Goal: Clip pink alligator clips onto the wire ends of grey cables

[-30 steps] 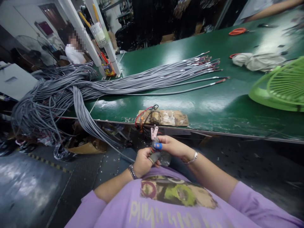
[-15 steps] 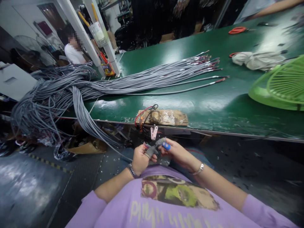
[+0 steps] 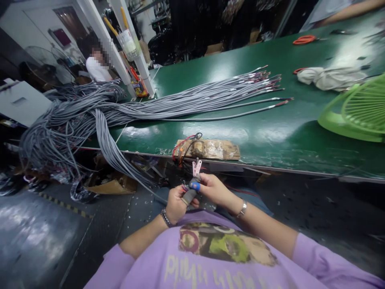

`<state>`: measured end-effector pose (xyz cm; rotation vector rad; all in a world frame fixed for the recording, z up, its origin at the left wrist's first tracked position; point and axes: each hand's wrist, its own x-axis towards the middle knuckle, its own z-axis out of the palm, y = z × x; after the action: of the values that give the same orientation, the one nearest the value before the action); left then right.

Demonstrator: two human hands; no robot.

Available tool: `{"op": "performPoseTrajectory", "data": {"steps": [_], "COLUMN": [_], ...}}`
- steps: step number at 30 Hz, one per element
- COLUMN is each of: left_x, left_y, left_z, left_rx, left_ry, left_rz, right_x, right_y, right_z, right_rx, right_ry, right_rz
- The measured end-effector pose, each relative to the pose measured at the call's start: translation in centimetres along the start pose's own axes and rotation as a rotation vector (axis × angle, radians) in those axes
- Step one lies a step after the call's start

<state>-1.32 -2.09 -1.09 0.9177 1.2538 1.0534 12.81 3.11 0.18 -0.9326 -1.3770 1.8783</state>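
My left hand [image 3: 177, 204] is closed round the end of a grey cable [image 3: 160, 197], low in front of my shirt. Thin coloured wires [image 3: 183, 188] poke out by its fingertips, and a grey cover sits on its thumb. Against those fingertips my right hand [image 3: 210, 189] is pinched, with a blue band on its thumb; what lies between its fingers is hidden. Just above the hands hangs a pale pink clip [image 3: 197, 167] at the table edge. Behind it, a wooden block [image 3: 216, 149] with red and black leads [image 3: 183, 145] lies on the table.
Many grey cables [image 3: 180, 106] stretch across the green table [image 3: 258, 136] and droop over its left edge. A green fan [image 3: 357, 108], a white cloth [image 3: 331, 78] and orange-handled scissors [image 3: 304, 39] lie to the right. A cardboard box [image 3: 112, 186] stands below. Other people are at the far side.
My right hand has moved left, closer against my left fingertips. My left hand keeps its hold on the cable. The view has shifted slightly.
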Motion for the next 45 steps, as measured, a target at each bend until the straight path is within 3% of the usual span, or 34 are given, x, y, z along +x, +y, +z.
{"op": "performPoseTrajectory", "data": {"steps": [6,11,19,24,29,37,45], "left_x": [0.4,0.2,0.0,0.4,0.1,-0.1,0.2], "left_y": [-1.3,-0.5,0.0,-0.4,0.3,0.4,0.2], "left_z": [0.0,0.3,0.5,0.5,0.6,0.5,0.5], "left_rx": [-0.093,-0.105,-0.105,-0.189,-0.083,0.089,0.055], "left_ry": [0.12,0.14,0.101,0.199,0.162,0.156,0.143], "left_rz": [0.053,0.041,0.003,0.018,0.013,0.097,0.087], "right_x": [-0.1,-0.2,-0.2,-0.3,-0.2,0.3,-0.1], "right_y": [0.4,0.7,0.6,0.3,0.4,0.9,1.1], "right_z": [1.0,1.0,1.0,1.4,1.1,0.3,0.7], "right_rx": [0.259,0.284,0.324,0.277,0.186,-0.032,0.052], "right_ry": [-0.061,0.003,-0.068,0.049,0.11,0.143,0.218], "right_rz": [-0.007,0.017,0.057,-0.027,0.032,0.004,0.054]}}
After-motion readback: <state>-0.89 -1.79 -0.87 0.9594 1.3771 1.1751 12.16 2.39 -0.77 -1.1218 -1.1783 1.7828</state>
